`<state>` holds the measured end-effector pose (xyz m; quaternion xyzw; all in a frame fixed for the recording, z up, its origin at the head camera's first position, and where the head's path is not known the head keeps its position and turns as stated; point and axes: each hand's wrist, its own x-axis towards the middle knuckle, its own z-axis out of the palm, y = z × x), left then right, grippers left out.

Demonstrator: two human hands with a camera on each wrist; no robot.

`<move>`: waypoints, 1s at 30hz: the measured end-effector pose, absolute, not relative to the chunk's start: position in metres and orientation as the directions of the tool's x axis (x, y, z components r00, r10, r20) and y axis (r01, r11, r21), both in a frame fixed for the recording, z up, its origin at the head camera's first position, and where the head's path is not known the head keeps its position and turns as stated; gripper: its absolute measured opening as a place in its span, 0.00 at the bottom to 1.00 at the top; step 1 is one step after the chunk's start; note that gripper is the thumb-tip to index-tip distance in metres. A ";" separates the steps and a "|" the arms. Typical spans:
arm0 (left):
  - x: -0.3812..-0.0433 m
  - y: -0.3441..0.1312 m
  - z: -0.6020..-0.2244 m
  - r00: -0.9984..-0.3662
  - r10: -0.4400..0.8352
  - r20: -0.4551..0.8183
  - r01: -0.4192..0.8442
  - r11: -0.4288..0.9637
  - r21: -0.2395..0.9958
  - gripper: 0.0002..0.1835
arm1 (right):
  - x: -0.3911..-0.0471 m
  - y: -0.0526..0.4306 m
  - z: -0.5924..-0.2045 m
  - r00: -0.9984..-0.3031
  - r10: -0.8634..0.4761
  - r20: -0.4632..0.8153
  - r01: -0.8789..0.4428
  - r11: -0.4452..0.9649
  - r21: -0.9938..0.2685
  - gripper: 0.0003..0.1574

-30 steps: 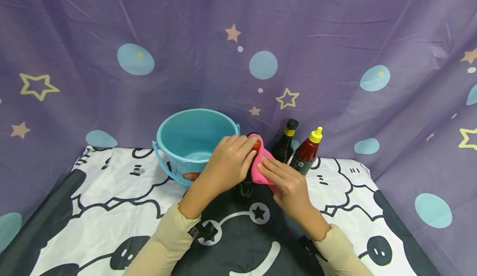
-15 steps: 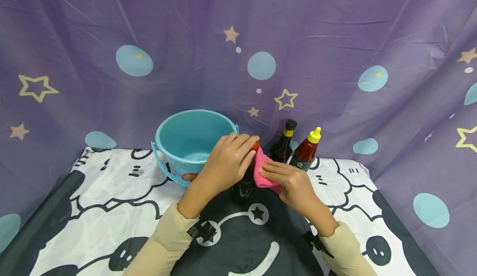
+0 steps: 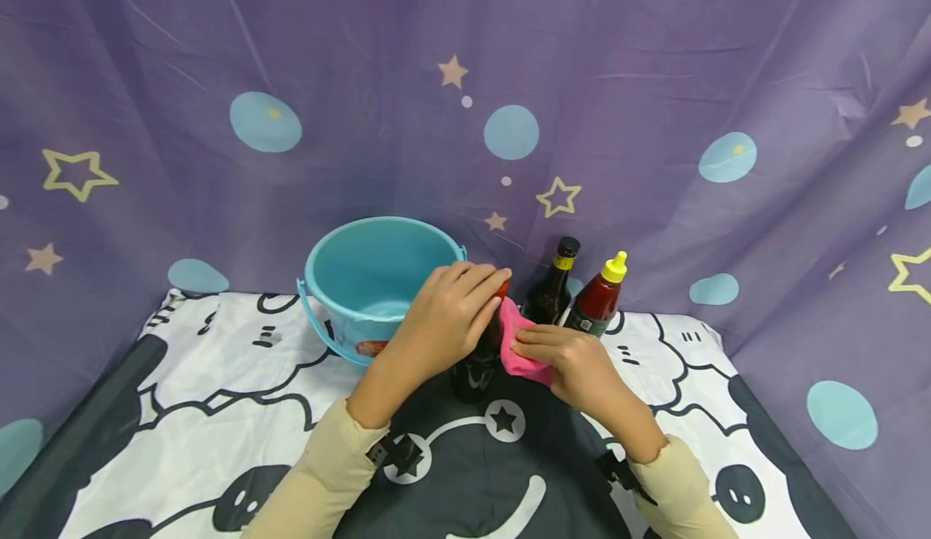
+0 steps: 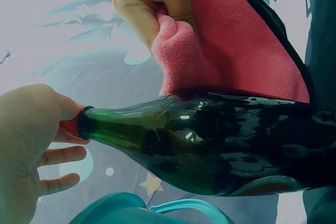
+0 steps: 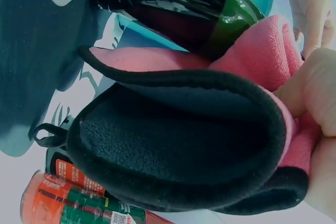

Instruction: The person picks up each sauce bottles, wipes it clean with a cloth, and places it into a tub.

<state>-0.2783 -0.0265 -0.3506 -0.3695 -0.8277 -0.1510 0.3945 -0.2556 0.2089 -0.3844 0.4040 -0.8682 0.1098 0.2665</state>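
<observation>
A dark green glass bottle (image 4: 184, 145) stands upright on the table cover, mostly behind my left hand in the head view. My left hand (image 3: 445, 313) holds the bottle by its red cap (image 4: 70, 128), with the lower fingers spread apart in the left wrist view. With my right hand (image 3: 585, 365) I pinch a pink cloth (image 3: 518, 345). It bears against the bottle's shoulder. In the right wrist view the cloth's dark underside (image 5: 173, 140) and black edging hang in a loose fold.
A light blue bucket (image 3: 330, 321) stands left of the bottle. Behind and to the right are a black-capped dark bottle (image 3: 549, 296) and a red sauce bottle (image 3: 598, 301) with a yellow nozzle. A purple curtain (image 3: 364, 119) hangs at the back.
My right hand has moved down and slightly right with the cloth, from the bottle's neck to its shoulder. My left hand keeps its hold on the cap.
</observation>
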 end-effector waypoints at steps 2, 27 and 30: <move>-0.278 -0.027 -0.350 -0.419 0.490 0.764 0.733 0.680 -0.034 0.19 | -0.256 0.209 -0.384 -0.532 -0.653 0.539 -0.761 0.648 0.034 0.37; -0.278 -0.029 -0.347 -0.430 0.484 0.762 0.759 0.651 0.015 0.17 | -0.267 0.192 -0.427 -0.580 -0.790 0.199 -0.794 0.603 0.077 0.33; -0.278 -0.031 -0.349 -0.440 0.480 0.759 0.762 0.647 0.033 0.17 | -0.268 0.195 -0.421 -0.585 -0.781 0.220 -0.796 0.604 0.028 0.33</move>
